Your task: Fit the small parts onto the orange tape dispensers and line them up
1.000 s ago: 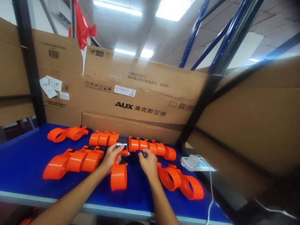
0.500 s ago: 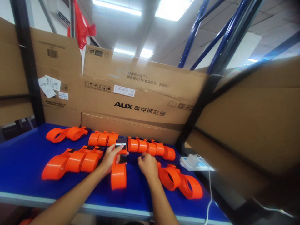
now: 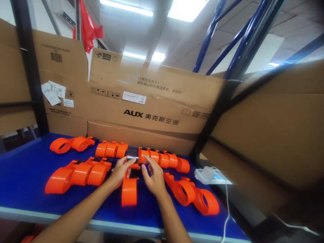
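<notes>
My left hand (image 3: 121, 172) is closed on a device with a dark rectangular panel (image 3: 132, 152) and a pale strip along its lower edge. A bright orange loop (image 3: 129, 194) hangs below that hand, apparently part of the same device. To the right of it, my right hand (image 3: 154, 175) has its thumb and fingers apart, close to the device and holding nothing. Beyond both hands stands a row of similar orange loops (image 3: 164, 160) with dark parts at their backs. More orange loops (image 3: 205, 201) lie right of my right hand.
Several orange loops (image 3: 81, 173) lie left on the blue tabletop (image 3: 27, 168). A printed cardboard sheet (image 3: 152, 111) walls off the back. Black posts (image 3: 215, 111) frame the sides. At the right edge, a white power strip (image 3: 212, 176) trails a white cable (image 3: 227, 209).
My right hand has risen slightly and moved left toward the device, and its curled fingers have spread. My left hand and the device have shifted slightly right.
</notes>
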Demonstrator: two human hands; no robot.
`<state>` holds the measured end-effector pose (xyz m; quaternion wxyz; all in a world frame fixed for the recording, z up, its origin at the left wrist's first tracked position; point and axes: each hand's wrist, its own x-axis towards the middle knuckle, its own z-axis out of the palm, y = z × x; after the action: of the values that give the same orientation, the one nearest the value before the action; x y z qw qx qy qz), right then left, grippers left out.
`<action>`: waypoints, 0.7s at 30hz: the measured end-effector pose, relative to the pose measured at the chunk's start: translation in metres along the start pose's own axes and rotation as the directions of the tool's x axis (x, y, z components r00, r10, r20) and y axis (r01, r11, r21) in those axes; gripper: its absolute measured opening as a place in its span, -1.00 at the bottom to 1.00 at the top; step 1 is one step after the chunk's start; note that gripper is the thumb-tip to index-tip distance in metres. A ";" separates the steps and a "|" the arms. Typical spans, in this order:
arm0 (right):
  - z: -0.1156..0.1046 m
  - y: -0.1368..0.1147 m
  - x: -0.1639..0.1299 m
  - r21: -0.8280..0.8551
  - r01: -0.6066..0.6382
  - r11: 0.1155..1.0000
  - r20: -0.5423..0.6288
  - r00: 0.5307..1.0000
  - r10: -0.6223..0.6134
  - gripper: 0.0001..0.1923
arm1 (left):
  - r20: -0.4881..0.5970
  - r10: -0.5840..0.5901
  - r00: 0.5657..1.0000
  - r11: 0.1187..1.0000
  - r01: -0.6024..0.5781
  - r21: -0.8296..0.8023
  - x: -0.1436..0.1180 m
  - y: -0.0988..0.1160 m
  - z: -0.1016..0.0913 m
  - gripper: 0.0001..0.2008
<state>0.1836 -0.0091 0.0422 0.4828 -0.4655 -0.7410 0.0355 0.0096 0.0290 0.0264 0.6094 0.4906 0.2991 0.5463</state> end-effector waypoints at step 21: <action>0.008 0.009 -0.004 -0.300 -0.018 0.954 0.093 0.994 0.048 -0.87 | -0.064 -0.059 0.996 0.978 0.045 -0.204 0.013 0.007 -0.019 -0.54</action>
<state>0.1835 -0.0033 0.0307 0.3686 -0.5431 -0.7530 -0.0459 -0.0070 0.0458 0.0292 0.6595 0.3985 0.2759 0.5747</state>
